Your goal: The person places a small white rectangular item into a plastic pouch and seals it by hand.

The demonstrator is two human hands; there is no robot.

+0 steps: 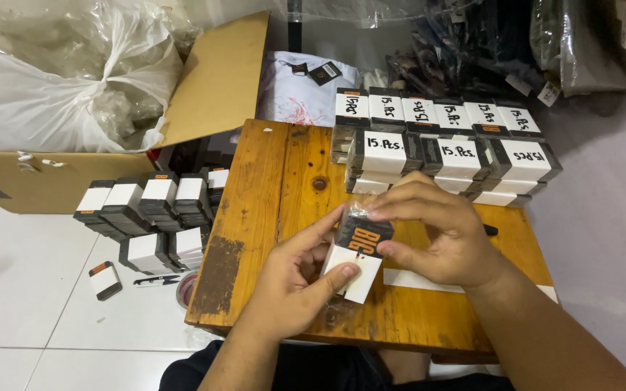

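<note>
Left hand (295,279): curled around the lower part of a stack of hang tags (356,253), thumb pressed on its white bottom card, fingers closed behind it.
Right hand (440,232): pinching the top of the same stack, fingertips at a bit of clear plastic wrap (362,210) bunched there; whether the wrap goes all the way round the stack is hard to tell.
Stack of hang tags: black upper part with orange print, white lower part, held tilted just above the wooden table (269,195), near its front edge.
Behind the hands: banded bundles of tags (447,134) with white handwritten labels, stacked in rows at the far right of the table.
Floor, left: more black-and-white bundles (153,210) grouped just beside the table, one loose bundle (104,280) apart from them, a tape roll (186,288) at the table's corner.
Further back: open cardboard box (211,80) with white plastic bags (59,80), a folded white shirt (306,90).
</note>
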